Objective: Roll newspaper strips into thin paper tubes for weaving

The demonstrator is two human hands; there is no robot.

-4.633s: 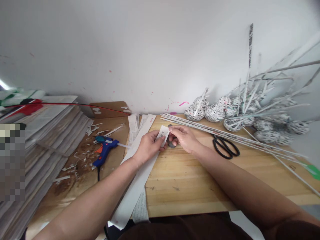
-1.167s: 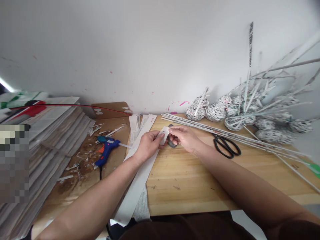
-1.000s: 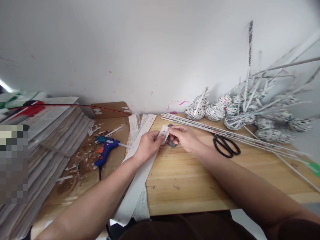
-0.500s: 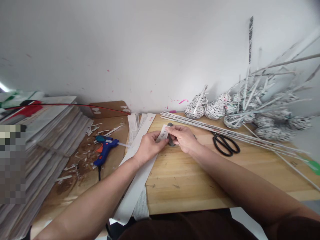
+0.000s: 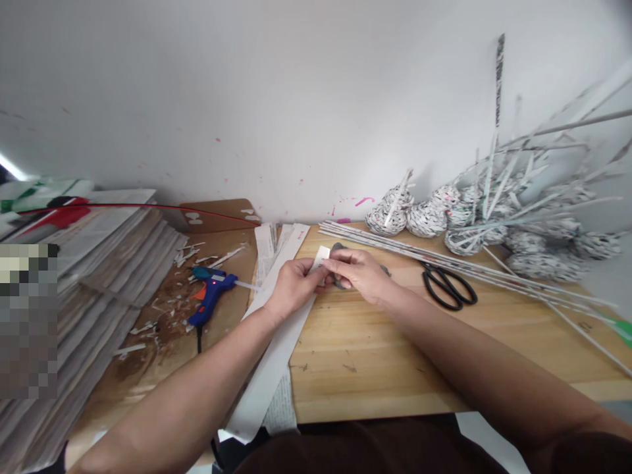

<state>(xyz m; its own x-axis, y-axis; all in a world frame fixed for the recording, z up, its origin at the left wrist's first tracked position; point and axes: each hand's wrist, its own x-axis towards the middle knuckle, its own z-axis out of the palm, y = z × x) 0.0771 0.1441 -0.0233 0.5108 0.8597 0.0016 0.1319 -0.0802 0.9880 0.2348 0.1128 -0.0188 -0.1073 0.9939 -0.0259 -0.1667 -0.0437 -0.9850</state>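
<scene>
A small strip of printed paper (image 5: 322,253) is pinched between my two hands over the wooden table. My left hand (image 5: 297,284) grips its lower left side with closed fingers. From the right, my right hand (image 5: 356,271) has its thumb and fingers closed on the strip, near my left fingertips. Behind my right hand lies a grey object (image 5: 338,247), mostly covered. Long white paper strips (image 5: 278,355) run under my left hand and wrist to the table's front edge.
Blue glue gun (image 5: 211,299) on the scrap-strewn board at left, beside a tall newspaper stack (image 5: 113,283). Black scissors (image 5: 449,287) and long paper rods (image 5: 424,255) lie right. Woven paper shapes (image 5: 427,217) stand along the wall.
My right fingers have shifted along the paper strip toward my left hand and cover more of its print. The whole view has moved slightly.
</scene>
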